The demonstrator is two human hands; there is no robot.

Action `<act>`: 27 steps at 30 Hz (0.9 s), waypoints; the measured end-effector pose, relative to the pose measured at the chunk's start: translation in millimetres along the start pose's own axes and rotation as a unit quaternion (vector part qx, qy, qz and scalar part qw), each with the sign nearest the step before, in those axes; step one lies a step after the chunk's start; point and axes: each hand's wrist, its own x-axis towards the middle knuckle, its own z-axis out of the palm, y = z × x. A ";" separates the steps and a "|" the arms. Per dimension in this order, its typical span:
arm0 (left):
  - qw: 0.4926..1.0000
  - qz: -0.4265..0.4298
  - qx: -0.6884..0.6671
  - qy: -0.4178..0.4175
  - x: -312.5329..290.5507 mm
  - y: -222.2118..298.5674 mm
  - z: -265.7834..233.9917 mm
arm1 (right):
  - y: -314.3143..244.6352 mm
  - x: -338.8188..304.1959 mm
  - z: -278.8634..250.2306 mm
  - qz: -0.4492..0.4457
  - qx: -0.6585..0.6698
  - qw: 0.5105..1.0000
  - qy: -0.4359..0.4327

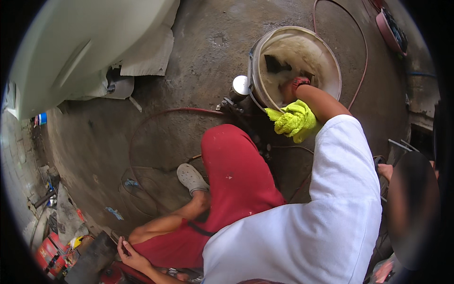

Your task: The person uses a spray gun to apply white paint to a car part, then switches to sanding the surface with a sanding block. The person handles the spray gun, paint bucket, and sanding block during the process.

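Observation:
My right arm in a white sleeve reaches down into a big pale bucket (333, 64) of cloudy liquid. My right hand (287, 90) is inside it, below a red and dark wristband (300, 82); its fingers are hidden. Near the hand a black piece (276, 64) shows in the liquid. A crumpled yellow-green cloth (294, 122) hangs over the near rim, beside my forearm. At the lower left my left hand (131, 255) rests by my bent knee, fingers loosely apart, with a thin pale stick-like thing close to the fingertips.
Left of the bucket stands a white-topped can-like part (240, 85) with metal fittings. A red hose (189, 109) curves over the floor. A large pale panel (90, 42) fills the upper left. Tools and scraps lie lower left. Another person's hand (385, 171) is at right.

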 end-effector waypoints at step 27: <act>0.998 0.028 -0.037 -0.035 29.8 -2.4 6.0 | 49.1 -243.0 -159.7 -0.220 0.845 0.485 0.040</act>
